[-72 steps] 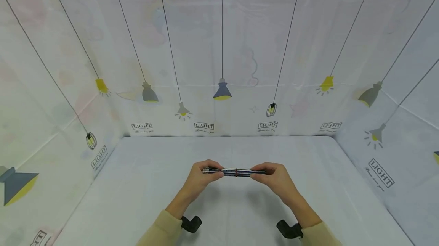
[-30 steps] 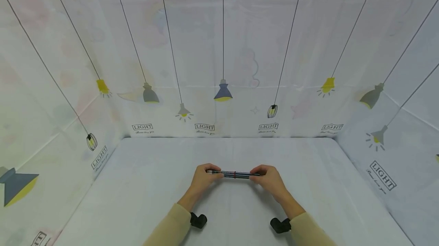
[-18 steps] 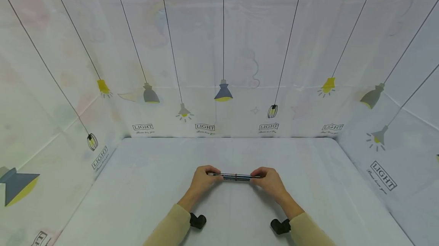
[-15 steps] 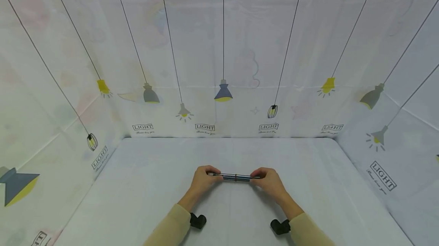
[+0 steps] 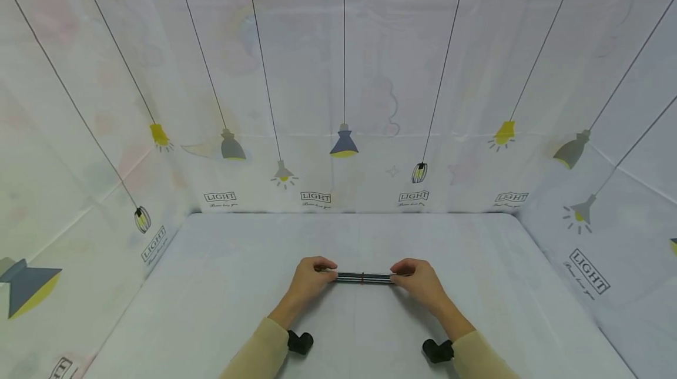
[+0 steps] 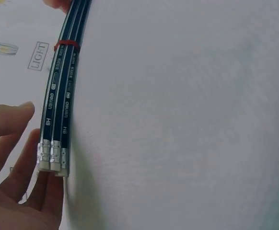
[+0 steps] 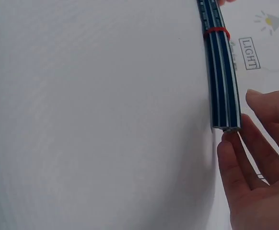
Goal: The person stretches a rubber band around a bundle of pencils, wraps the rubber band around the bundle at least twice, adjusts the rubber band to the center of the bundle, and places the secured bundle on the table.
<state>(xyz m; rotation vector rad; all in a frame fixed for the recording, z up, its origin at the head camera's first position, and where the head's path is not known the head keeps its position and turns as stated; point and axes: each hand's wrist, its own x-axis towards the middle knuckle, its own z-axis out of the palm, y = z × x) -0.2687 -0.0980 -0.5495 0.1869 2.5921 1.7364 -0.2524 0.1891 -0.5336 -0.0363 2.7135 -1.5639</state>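
Observation:
A bundle of dark blue pencils [image 5: 351,278] with pale stripes lies crosswise in front of me, bound at its middle by a red rubber band [image 6: 66,44]. White erasers in silver ferrules [image 6: 50,151] form its left end. My left hand [image 5: 305,282] is at that end, its thumb apart from the pencils and its fingertips beside or under them. At the flat, unsharpened end [image 7: 226,128], my right hand [image 5: 423,285] has its thumb held away too, with fingers close under the bundle. Whether those fingertips still touch is hard to tell.
A white-covered table [image 5: 238,250] spreads under both hands. Behind and at the sides hangs a pale backdrop [image 5: 370,73] printed with lamps and LIGHT labels. A black wrist camera mount [image 5: 300,342] sits at the left sleeve, another mount [image 5: 438,351] at the right.
The pencil bundle has come down and nearer to the table. Both hands gripped its ends before; now their thumbs have lifted off and the hands have drawn slightly apart.

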